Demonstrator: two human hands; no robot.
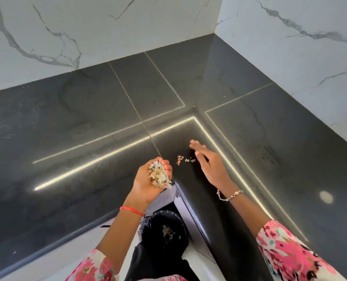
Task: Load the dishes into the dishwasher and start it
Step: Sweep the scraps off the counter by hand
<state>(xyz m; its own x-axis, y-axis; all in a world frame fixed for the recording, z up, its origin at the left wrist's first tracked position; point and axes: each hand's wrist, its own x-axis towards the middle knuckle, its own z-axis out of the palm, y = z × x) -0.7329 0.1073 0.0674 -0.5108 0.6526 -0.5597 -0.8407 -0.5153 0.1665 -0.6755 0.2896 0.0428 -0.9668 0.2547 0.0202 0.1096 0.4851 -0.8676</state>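
Right now my left hand cups one heap of food scraps at the countertop edge, above the single lined bin, so they can drop straight in. My right hand, flat-fingered and blurred, seems to sweep about three crumb clumps toward it. Neither dishes nor dishwasher are in view

Head view: the left hand, palm up at the inner corner of the dark desk, cups a heap of pale food scraps in curled fingers. The right hand, fingers straight and blurred, lies over the desk just beside a few loose crumbs. Below the left hand stands a black-lined bin holding scraps.
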